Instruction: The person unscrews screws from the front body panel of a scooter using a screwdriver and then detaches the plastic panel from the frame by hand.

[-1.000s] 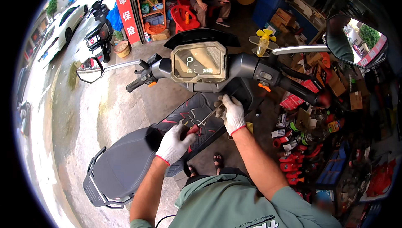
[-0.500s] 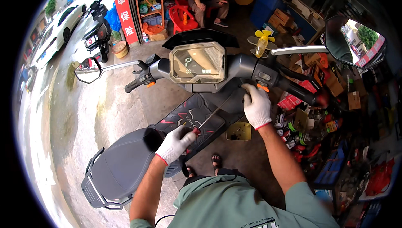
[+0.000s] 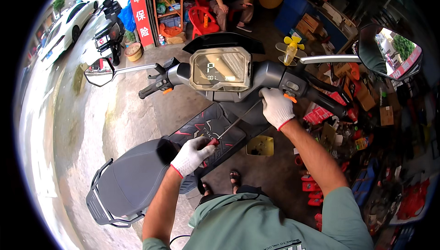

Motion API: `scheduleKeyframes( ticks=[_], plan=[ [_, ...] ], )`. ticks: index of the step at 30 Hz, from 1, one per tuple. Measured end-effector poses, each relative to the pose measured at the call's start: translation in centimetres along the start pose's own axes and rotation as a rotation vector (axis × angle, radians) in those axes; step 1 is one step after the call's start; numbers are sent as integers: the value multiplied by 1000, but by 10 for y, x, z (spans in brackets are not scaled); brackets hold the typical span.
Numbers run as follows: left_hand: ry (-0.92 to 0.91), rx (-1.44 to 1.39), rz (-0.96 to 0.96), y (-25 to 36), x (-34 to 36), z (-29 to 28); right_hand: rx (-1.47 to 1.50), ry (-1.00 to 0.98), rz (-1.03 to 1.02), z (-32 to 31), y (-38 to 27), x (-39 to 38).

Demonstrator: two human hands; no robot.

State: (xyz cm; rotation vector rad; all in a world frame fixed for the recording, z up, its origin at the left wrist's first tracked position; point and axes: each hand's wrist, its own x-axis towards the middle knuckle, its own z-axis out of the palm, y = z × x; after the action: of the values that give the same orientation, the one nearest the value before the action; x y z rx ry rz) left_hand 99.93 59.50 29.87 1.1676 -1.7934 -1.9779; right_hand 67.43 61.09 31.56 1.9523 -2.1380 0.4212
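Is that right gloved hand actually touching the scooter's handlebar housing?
Touching. In the head view the right hand rests against the underside of the grey handlebar housing, with no gap visible between glove and housing.

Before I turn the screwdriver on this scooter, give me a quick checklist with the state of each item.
1. Left hand gripping the screwdriver handle: ok.
2. Right hand steadying the tip under the handlebar: ok.
3. Tip seated in a screw: cannot tell, glove hides it.
4. Shaft clear of the display: ok.
5. Yellow tray on the floor below to catch parts: ok.
6. Scooter switched off: not ok, display is lit.
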Motion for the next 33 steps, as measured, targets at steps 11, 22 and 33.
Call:
scheduleKeyframes(
  ticks=[11,22,33],
  plan=[
    [9,-169,-18,7,-24,-21,81,-240,-103,0,17,19],
    [-3,-212,-79,-25,-27,-7,25,-317,-326,8,28,32],
    [17,-240,-40,-41,-34,-2,-2,-343,-441,9,34,43]
  ],
)
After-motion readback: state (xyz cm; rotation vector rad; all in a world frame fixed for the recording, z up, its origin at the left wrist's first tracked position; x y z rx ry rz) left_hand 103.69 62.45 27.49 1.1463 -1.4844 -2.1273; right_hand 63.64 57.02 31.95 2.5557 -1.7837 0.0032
